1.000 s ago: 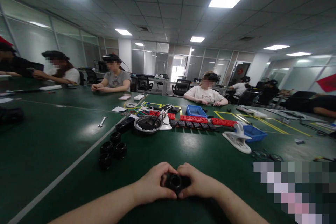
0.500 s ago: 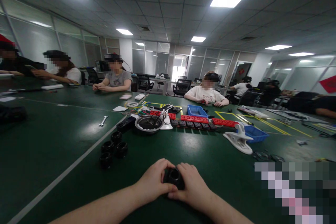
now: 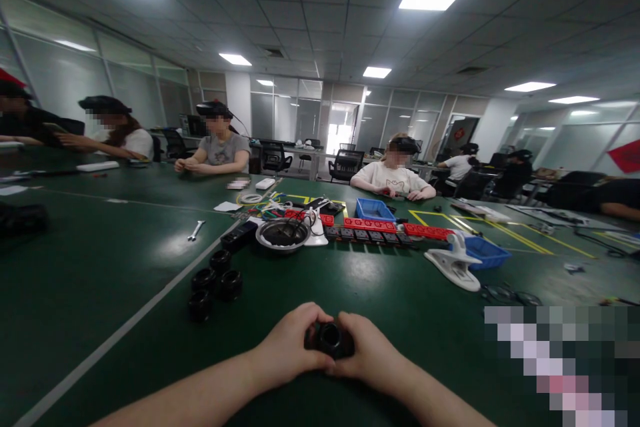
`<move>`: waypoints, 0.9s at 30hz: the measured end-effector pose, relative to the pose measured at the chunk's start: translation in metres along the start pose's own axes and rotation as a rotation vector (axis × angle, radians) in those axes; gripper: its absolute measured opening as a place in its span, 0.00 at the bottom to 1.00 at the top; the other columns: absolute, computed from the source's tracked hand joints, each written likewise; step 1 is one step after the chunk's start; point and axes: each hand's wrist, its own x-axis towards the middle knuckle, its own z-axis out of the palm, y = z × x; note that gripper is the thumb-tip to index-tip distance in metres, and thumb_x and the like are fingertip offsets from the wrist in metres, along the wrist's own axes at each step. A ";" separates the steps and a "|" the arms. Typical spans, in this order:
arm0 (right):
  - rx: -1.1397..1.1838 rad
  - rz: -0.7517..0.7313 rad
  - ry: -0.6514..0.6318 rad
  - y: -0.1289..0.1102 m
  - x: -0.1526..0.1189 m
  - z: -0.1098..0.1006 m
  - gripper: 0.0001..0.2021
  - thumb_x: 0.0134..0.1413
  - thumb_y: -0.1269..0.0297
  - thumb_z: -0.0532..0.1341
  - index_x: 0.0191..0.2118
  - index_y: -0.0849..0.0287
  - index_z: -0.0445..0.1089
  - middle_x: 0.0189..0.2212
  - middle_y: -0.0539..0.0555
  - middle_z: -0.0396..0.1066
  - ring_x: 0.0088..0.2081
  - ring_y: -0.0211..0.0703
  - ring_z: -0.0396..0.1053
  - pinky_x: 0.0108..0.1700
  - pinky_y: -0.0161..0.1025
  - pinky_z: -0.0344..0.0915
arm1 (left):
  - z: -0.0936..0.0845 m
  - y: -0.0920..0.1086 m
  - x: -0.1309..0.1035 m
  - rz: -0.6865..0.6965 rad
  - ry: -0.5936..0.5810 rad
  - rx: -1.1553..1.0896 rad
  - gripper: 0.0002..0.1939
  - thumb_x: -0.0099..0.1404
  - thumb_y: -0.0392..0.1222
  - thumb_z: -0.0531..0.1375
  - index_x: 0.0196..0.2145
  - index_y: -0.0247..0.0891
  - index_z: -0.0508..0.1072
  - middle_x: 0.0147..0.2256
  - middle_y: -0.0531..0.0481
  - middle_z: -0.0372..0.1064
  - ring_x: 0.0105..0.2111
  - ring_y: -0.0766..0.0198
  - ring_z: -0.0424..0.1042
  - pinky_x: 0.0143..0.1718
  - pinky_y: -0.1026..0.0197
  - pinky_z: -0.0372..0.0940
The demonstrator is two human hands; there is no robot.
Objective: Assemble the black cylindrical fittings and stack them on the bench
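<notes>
Close in front of me, both hands are wrapped round a black round part with a hole in its top (image 3: 330, 339). My left hand (image 3: 293, 341) closes on its left side, thumb along the near edge. From the right, my right hand (image 3: 371, 349) grips the same part, its fingertips partly hidden behind it. The underside of the part is hidden, so I cannot tell if it touches the table. Several similar black round parts (image 3: 231, 285) stand in a cluster on the green table (image 3: 145, 353), to the left of my hands.
Beyond lie a metal bowl (image 3: 283, 235), a row of red socket strips (image 3: 370, 224), a blue tray (image 3: 375, 209), a white clamp (image 3: 454, 267) and a second blue tray (image 3: 487, 253). A wrench (image 3: 197, 230) lies on the left. People sit across the table.
My right hand's fingers have shifted right and curled, uncovering more of the black part's right side. My left hand stays on it in nearly the same place.
</notes>
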 end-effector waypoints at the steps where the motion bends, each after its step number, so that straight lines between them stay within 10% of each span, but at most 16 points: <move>1: -0.063 0.018 0.045 -0.004 -0.001 0.004 0.20 0.32 0.53 0.67 0.29 0.61 0.64 0.27 0.50 0.65 0.28 0.41 0.60 0.28 0.34 0.52 | 0.002 0.000 0.000 -0.024 0.020 0.002 0.22 0.42 0.36 0.68 0.35 0.36 0.67 0.30 0.56 0.60 0.27 0.67 0.60 0.26 0.67 0.55; 7: -0.244 -0.016 0.162 -0.010 -0.004 0.009 0.25 0.31 0.45 0.65 0.31 0.61 0.65 0.29 0.54 0.66 0.33 0.48 0.61 0.37 0.43 0.53 | 0.006 0.000 -0.001 -0.062 0.072 -0.010 0.21 0.43 0.35 0.67 0.35 0.36 0.66 0.30 0.57 0.58 0.26 0.68 0.59 0.24 0.68 0.55; 15: 0.173 -0.239 -0.209 0.010 0.002 -0.021 0.16 0.38 0.65 0.66 0.37 0.59 0.67 0.33 0.49 0.64 0.38 0.42 0.61 0.39 0.35 0.56 | -0.002 -0.005 0.002 0.014 -0.052 -0.111 0.21 0.45 0.38 0.67 0.38 0.38 0.68 0.32 0.55 0.58 0.26 0.69 0.59 0.25 0.68 0.55; 27: -0.278 -0.004 0.146 -0.013 -0.005 0.007 0.15 0.42 0.52 0.61 0.30 0.60 0.65 0.28 0.53 0.66 0.33 0.46 0.61 0.38 0.42 0.52 | 0.005 0.000 -0.001 -0.076 0.100 0.028 0.20 0.46 0.35 0.65 0.38 0.37 0.65 0.32 0.55 0.60 0.27 0.67 0.61 0.26 0.67 0.56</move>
